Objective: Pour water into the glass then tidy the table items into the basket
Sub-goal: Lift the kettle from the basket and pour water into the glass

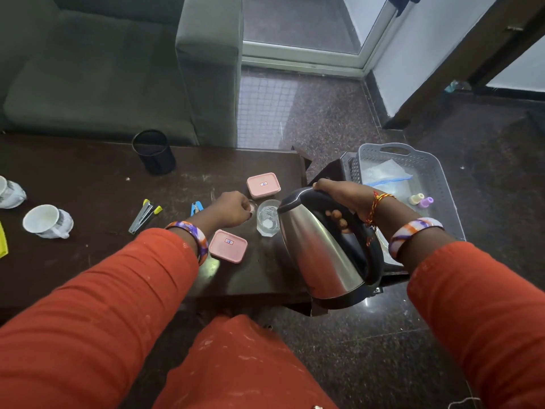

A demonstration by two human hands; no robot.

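Two cups (48, 221) lie at the table's (88, 184) left end, one on its side with its mouth toward the camera, the other (10, 193) partly cut off by the frame edge. Farther right a black mesh holder (153, 152) stands near the far edge, and a stapler (144, 215) and a small blue clip (196, 208) lie closer in. The left hand (231, 209) is curled, its fingertips just beside the glass (268, 218); whether it grips the glass or only touches it I cannot tell. Two pink boxes flank the glass: one (228, 246) near the left wrist, the other (263, 185) behind the glass. The glass stands upright with some water in it. The right hand (343, 202) grips the handle of the steel kettle (321, 246), which is tilted with its spout over the glass rim. Right of the table sits the grey basket (427, 169), holding a plastic bag (383, 172) and two small bottles (420, 200).
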